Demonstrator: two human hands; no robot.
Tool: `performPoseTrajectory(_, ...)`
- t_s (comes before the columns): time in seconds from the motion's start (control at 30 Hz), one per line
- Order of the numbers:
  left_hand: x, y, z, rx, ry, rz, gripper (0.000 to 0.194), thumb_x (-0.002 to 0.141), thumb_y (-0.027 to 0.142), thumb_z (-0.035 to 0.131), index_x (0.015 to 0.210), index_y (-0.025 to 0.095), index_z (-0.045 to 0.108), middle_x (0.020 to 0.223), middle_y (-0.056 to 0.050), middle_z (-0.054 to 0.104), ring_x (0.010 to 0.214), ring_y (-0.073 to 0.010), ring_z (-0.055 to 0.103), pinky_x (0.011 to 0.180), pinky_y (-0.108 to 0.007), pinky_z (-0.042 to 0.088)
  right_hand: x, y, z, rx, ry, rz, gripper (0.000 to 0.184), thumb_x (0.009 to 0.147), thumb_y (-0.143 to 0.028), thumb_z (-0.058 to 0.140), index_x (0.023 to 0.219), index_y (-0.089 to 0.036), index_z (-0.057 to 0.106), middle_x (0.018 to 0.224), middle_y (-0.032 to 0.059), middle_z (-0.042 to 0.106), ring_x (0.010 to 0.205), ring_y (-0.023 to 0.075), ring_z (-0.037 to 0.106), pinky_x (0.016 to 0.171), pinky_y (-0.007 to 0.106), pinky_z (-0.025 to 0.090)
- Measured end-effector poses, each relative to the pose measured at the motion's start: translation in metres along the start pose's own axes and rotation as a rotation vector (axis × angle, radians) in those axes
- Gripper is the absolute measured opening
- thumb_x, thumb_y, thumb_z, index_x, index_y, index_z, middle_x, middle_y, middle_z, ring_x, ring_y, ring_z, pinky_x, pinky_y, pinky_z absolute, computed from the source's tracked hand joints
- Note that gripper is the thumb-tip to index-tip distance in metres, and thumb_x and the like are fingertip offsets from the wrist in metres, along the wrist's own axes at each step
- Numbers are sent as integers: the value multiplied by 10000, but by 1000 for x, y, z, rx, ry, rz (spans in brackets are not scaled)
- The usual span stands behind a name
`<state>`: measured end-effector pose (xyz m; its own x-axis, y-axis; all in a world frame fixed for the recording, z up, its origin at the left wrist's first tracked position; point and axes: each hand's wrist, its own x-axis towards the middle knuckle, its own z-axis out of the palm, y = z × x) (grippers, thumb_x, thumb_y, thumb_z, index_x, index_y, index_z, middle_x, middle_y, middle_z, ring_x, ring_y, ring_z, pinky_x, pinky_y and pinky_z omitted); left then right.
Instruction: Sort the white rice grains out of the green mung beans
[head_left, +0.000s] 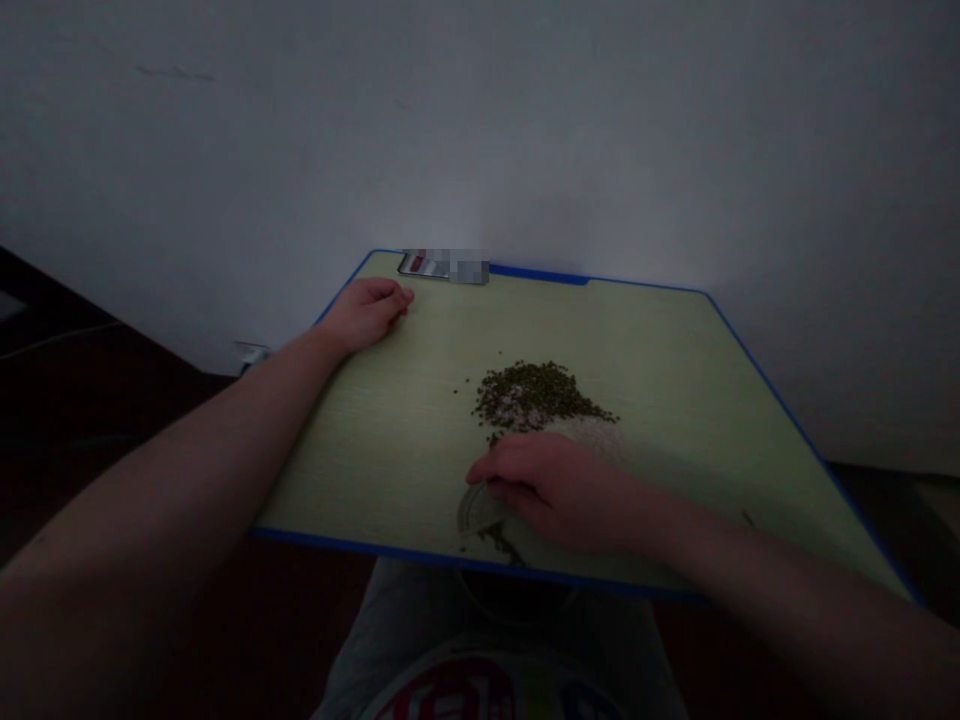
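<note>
My right hand (559,490) is low over the near part of the table, its fingers closed on a clear, curved plastic piece that looks like a protractor (474,510). A short line of dark green beans (504,543) lies beside the protractor, by the near edge. Just beyond that hand is a heap of dark green beans (536,388), with pale grains like rice (596,435) partly mixed in and spread to its right. My left hand (369,310) rests loosely curled at the table's left edge, with nothing visible in it.
The pale tabletop (637,340) has a blue rim and stands against a wall (570,130). A phone (431,265), partly blurred out, lies at the far left edge. Below the near edge, between my legs, shows the rim of a dark round container (517,605).
</note>
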<state>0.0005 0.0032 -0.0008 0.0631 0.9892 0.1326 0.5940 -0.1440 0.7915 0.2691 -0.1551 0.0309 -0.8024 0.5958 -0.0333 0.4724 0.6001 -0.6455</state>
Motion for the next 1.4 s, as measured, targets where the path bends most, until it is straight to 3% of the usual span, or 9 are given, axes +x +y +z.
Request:
performPoseTrajectory(0.2, 1, -4, 1, -41, 4, 6, 299, 757, 426, 518, 591, 177, 505, 470, 24, 429, 431, -88, 361, 445, -233, 278, -4, 2, -4, -2, 88, 46, 275, 859, -119, 468, 1057, -173, 650, 996, 53, 689, 906, 158, 608, 813, 283, 437)
performPoseTrajectory(0.3, 2, -6, 1, -24, 11, 17, 302, 753, 429, 516, 589, 176, 511, 472, 21, 434, 436, -91, 362, 445, -235, 273, -3, -1, -5, 33, 156, 3, 271, 871, -130, 460, 1068, -178, 640, 996, 52, 683, 913, 154, 606, 815, 289, 442)
performPoseTrajectory(0.63, 2, -4, 0, 17, 8, 30, 314, 760, 431, 505, 592, 166, 518, 473, 18, 443, 439, -84, 363, 446, -226, 282, 8, -7, 6, 81, 0, -324, 330, 803, -25, 427, 958, -174, 678, 884, 46, 666, 861, 137, 566, 838, 294, 423)
performPoseTrajectory(0.9, -1, 1, 0, 0, -3, 4, 315, 774, 427, 495, 593, 169, 514, 469, 17, 437, 438, -89, 368, 450, -234, 281, 6, -3, 5, 58, -69, -318, 374, 765, -8, 435, 974, -202, 678, 901, 36, 670, 897, 142, 558, 850, 302, 413)
performPoseTrajectory(1.4, 1, -3, 1, -11, -1, 8, 297, 766, 419, 501, 608, 169, 529, 473, 17, 444, 446, -94, 370, 450, -234, 282, -9, 2, -8, 67, -71, -273, 403, 720, 29, 425, 947, -171, 691, 865, 50, 659, 859, 146, 563, 830, 289, 426)
